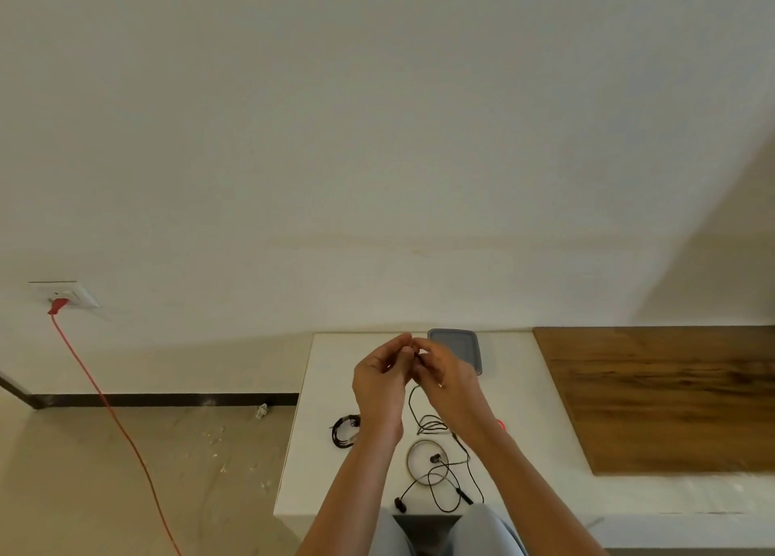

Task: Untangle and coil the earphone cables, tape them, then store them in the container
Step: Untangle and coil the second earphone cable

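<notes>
The right hand [440,377] hides the container's [461,341] near corner, its forearm most of a red object [500,423]; the left hand's [379,381] hold on the earphone cable [411,402] is unclear.

White table [327,387] bears grey container [459,348], tape roll [408,458], coiled earphones [336,433], loose earphone cable [436,423].

matt white table [335,371], grained wood panel [671,396]

a bare home room: plain wall [377,136], wall socket [69,294], white table [335,371], dusty floor [146,450].
</notes>
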